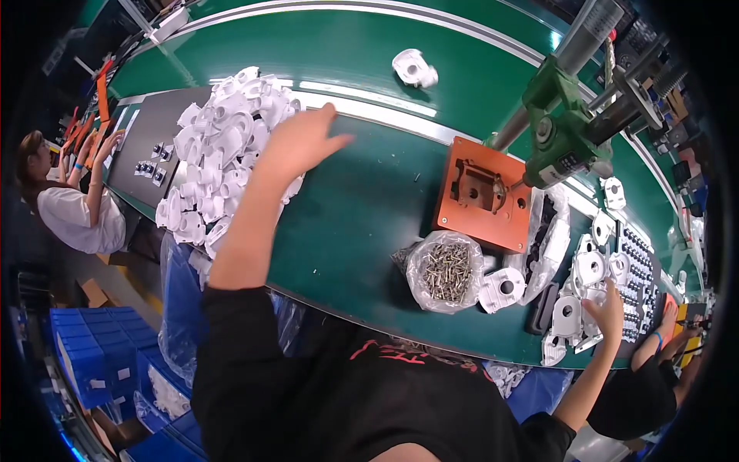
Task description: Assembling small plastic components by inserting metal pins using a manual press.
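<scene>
Workbench (354, 208) with a dark green top, bare left hand (300, 142) and bare right hand (606, 314) well apart.
In the head view, the left hand is by the right edge of a large heap of white moulded plastic housings (219, 146), thumb and fingers apart, nothing visible between them. The right hand is at a smaller cluster of flat white plastic plates with round holes (568, 317); whether its fingers are closed on one, I cannot tell. Between the hands stand an orange square metal fixture block (456, 215) beside a green metal press head (548, 131), and a clear plastic bag (417, 286) of small silver screws (449, 272). Beyond the bench, one rounded white plastic part (412, 68) lies on a green conveyor belt (323, 42).
</scene>
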`<state>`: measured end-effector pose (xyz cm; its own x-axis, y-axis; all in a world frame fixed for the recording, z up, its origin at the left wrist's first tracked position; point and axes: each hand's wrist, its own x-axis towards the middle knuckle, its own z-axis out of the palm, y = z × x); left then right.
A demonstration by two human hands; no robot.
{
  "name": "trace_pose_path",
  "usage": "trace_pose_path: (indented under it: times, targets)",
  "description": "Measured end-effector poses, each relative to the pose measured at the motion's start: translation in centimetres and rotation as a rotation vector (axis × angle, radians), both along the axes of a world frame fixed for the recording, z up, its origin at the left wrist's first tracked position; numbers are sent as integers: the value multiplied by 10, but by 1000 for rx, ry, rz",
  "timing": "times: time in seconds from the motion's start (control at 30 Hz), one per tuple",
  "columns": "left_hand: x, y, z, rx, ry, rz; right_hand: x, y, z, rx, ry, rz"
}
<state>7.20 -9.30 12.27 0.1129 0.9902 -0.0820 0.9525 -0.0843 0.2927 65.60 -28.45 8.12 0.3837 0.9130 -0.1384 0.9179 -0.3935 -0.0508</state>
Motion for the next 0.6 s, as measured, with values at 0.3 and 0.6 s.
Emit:
trace_pose_path:
  times: [0.3, 0.6]
  targets:
    - [-67, -42, -54, -80, 477, -30, 5, 10, 1, -21, 7, 111]
    - [-75, -57, -57, -41, 427, -6, 9, -2, 8, 215, 294, 142]
